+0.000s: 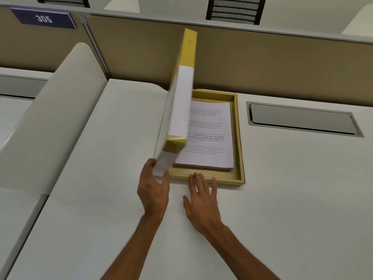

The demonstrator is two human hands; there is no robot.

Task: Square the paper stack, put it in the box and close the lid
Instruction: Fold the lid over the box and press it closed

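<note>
Your left hand (pixel 154 185) pinches the raised lid (pixel 179 110) at its near corner; your right hand (pixel 201 197) rests empty. Lower the lid squarely over the box (pixel 239 138), keeping its edges clear of the paper stack (pixel 212 134).

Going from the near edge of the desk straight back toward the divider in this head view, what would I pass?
Right hand flat on the desk → gold box's near rim → printed paper stack lying inside it → box's far rim → tan partition → mesh chair back beyond.
</note>
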